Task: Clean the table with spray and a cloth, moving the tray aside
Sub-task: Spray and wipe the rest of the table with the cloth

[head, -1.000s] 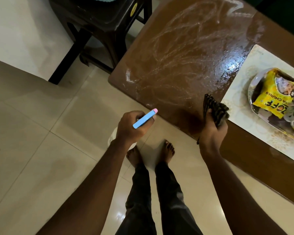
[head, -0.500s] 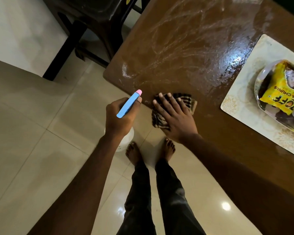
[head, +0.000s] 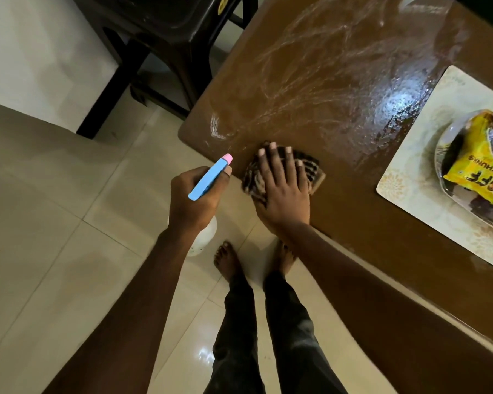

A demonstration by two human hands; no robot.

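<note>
My left hand [head: 195,199] grips a spray bottle [head: 210,177] with a blue head and pink nozzle, held over the floor just off the table's near corner; its white body shows below my wrist. My right hand [head: 282,191] lies flat, fingers spread, pressing a dark checked cloth [head: 310,167] onto the brown table [head: 310,81] near its front edge. White wet streaks cover the tabletop beyond the cloth. The pale patterned tray [head: 410,172] sits at the right, apart from my hand.
On the tray stands a glass bowl [head: 450,137] holding a yellow packet [head: 478,166]. A dark plastic chair [head: 165,32] stands at the table's far left corner. Pale tiled floor and my bare feet lie below.
My right hand brought the bunched cloth down from beside the tray, spread it flat near the front edge and slid it slightly inward. My left hand with the bottle moved closer to the table corner.
</note>
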